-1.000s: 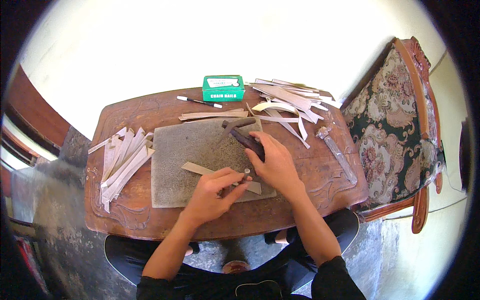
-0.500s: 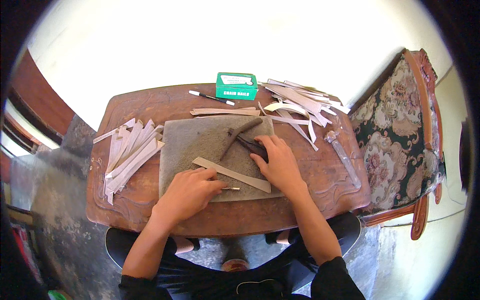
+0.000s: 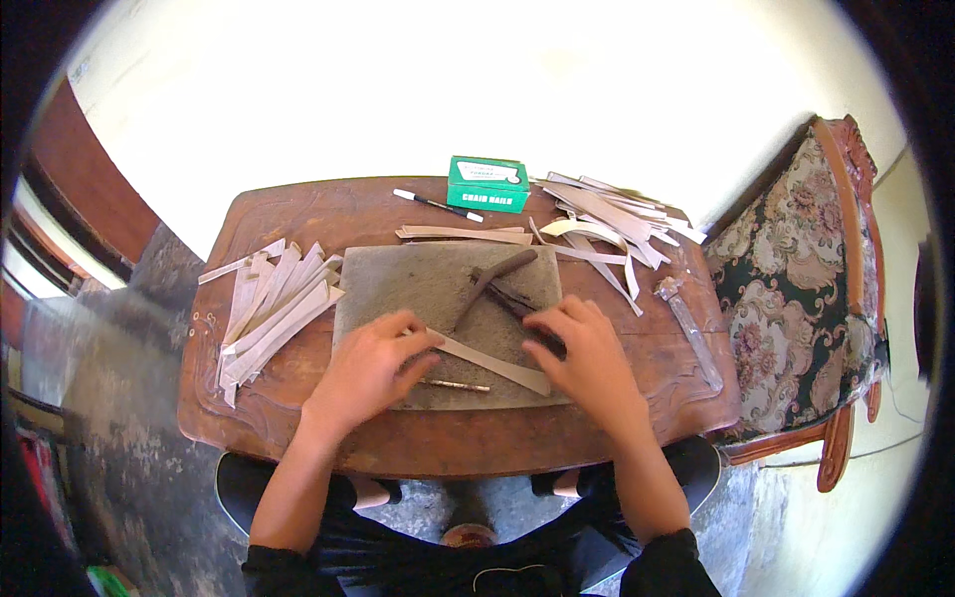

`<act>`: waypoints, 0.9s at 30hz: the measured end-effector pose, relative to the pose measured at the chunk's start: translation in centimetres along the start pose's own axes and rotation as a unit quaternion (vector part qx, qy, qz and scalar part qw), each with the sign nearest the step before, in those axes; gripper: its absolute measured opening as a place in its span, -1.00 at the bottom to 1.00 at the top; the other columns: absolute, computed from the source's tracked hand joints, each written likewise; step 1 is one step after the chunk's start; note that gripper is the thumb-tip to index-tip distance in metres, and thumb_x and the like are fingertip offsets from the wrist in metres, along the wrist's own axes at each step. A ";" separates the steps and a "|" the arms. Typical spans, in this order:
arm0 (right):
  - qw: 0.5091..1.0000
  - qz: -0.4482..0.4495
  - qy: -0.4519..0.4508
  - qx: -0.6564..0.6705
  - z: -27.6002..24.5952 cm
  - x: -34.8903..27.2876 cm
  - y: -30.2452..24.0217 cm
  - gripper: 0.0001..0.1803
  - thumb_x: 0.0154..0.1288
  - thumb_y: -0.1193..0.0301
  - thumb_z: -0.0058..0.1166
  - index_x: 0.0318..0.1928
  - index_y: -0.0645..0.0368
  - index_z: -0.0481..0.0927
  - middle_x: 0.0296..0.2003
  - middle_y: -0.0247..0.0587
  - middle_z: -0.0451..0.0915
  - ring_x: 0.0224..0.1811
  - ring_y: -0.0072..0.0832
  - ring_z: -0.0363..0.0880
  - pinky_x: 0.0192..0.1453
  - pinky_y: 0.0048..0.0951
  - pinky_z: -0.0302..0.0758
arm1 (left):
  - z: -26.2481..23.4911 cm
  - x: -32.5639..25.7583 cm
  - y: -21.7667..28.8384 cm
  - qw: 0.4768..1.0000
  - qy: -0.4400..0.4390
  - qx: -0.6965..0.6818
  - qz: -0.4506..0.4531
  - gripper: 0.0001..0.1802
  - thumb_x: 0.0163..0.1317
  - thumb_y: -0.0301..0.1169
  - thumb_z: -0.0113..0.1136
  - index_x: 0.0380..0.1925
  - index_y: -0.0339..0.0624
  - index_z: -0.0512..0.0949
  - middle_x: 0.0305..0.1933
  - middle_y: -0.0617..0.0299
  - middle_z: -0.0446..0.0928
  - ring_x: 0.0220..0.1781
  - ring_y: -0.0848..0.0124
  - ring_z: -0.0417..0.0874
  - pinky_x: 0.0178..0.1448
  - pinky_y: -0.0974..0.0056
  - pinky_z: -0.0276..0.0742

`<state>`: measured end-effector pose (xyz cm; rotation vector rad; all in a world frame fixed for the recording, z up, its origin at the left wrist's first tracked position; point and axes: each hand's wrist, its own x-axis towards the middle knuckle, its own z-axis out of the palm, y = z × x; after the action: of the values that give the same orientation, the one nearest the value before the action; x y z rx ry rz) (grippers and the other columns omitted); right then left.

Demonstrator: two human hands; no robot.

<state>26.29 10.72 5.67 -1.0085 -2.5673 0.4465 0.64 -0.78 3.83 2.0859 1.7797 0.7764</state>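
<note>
A tan leather-like strip lies slantwise across the grey mat. My left hand is over the strip's left end, thumb and fingers apart; whether the fingertips touch it I cannot tell. Just below the strip, a thin pen-like tool rests on the mat. A dark hammer lies toward the mat's far right, its handle running to my right hand. That hand is curved beside the handle's end, with thumb and fingers apart and no grip visible.
Pale strips are piled on the wooden table at left, and more strips at far right. A green box and a marker stand at the back. A clear-wrapped tool lies right, near a floral chair.
My left hand has let go of the pen-like tool and moved up to the strip's left end. My right hand has come off the hammer's handle, slightly toward me. The view has shifted a little.
</note>
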 end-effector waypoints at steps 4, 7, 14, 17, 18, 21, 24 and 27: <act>0.996 -0.027 -0.084 -0.034 0.0 -1.7 -0.8 -0.69 0.22 0.29 0.30 -0.03 0.08 0.69 -0.11 -0.21 0.60 0.09 -0.13 0.51 0.13 -0.10 0.45 | -0.2 0.1 -0.8 0.998 0.023 0.047 0.030 -0.63 0.24 -0.41 0.35 0.06 -0.17 0.66 0.09 0.09 0.54 0.11 0.04 0.64 0.16 0.05 0.58; 0.994 -0.030 -0.093 -0.049 0.5 -1.8 -1.0 -0.71 0.22 0.30 0.28 -0.07 0.10 0.70 -0.12 -0.20 0.62 0.07 -0.14 0.52 0.14 -0.11 0.45 | 0.6 0.0 -1.9 0.999 0.009 0.046 0.023 -0.61 0.26 -0.43 0.31 0.10 -0.18 0.62 0.18 0.09 0.50 0.16 0.03 0.61 0.21 0.05 0.56; 0.995 -0.013 -0.098 -0.026 1.1 -1.6 -0.8 -0.73 0.18 0.30 0.28 -0.12 0.11 0.71 -0.15 -0.20 0.63 0.04 -0.18 0.55 0.15 -0.12 0.46 | 0.7 0.2 -2.1 1.000 -0.010 -0.013 -0.014 -0.69 0.29 -0.41 0.28 0.03 -0.19 0.59 0.13 0.06 0.49 0.14 -0.02 0.61 0.20 0.04 0.55; 0.996 -0.018 -0.087 -0.016 1.1 -1.2 -1.0 -0.73 0.14 0.30 0.30 -0.15 0.10 0.72 -0.18 -0.20 0.63 0.01 -0.17 0.57 0.12 -0.13 0.48 | 0.5 0.1 -2.2 0.999 -0.013 -0.017 -0.028 -0.69 0.30 -0.39 0.29 0.02 -0.19 0.57 0.13 0.04 0.49 0.12 -0.02 0.61 0.18 0.03 0.56; 0.997 -0.024 -0.077 -0.006 1.0 -1.0 -1.0 -0.73 0.12 0.31 0.31 -0.16 0.11 0.72 -0.19 -0.19 0.62 0.00 -0.17 0.58 0.11 -0.13 0.49 | 0.4 -0.1 -2.2 0.999 -0.014 -0.019 -0.034 -0.69 0.30 -0.39 0.29 0.02 -0.19 0.56 0.13 0.03 0.48 0.11 -0.02 0.61 0.17 0.03 0.56; 0.997 -0.036 -0.063 0.022 0.7 -0.4 -1.4 -0.74 0.08 0.35 0.34 -0.18 0.12 0.71 -0.22 -0.18 0.61 -0.03 -0.16 0.58 0.08 -0.15 0.51 | -0.4 -0.7 -1.9 0.999 0.003 -0.036 -0.032 -0.67 0.31 -0.37 0.29 0.04 -0.20 0.57 0.07 0.00 0.51 0.10 -0.04 0.61 0.15 0.02 0.56; 0.996 -0.046 -0.067 0.045 0.3 0.5 -2.1 -0.74 0.04 0.38 0.35 -0.20 0.12 0.69 -0.23 -0.18 0.59 -0.04 -0.15 0.57 0.07 -0.17 0.51 | -1.3 -1.7 -2.6 0.999 -0.015 -0.048 -0.011 -0.65 0.30 -0.37 0.29 0.07 -0.20 0.58 0.00 -0.03 0.54 0.09 -0.05 0.60 0.15 0.02 0.56; 0.993 -0.083 -0.066 0.049 0.6 1.7 -3.2 -0.72 0.03 0.40 0.36 -0.20 0.12 0.68 -0.23 -0.18 0.58 -0.06 -0.15 0.56 0.07 -0.18 0.50 | -4.1 -3.2 -1.9 0.999 -0.024 -0.021 -0.028 -0.65 0.29 -0.36 0.31 0.06 -0.22 0.60 -0.07 -0.05 0.57 0.05 -0.04 0.62 0.12 0.01 0.57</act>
<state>22.96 9.60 6.81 -0.7470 -2.6894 0.6038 -3.58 -4.05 5.43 2.0028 1.7728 0.7373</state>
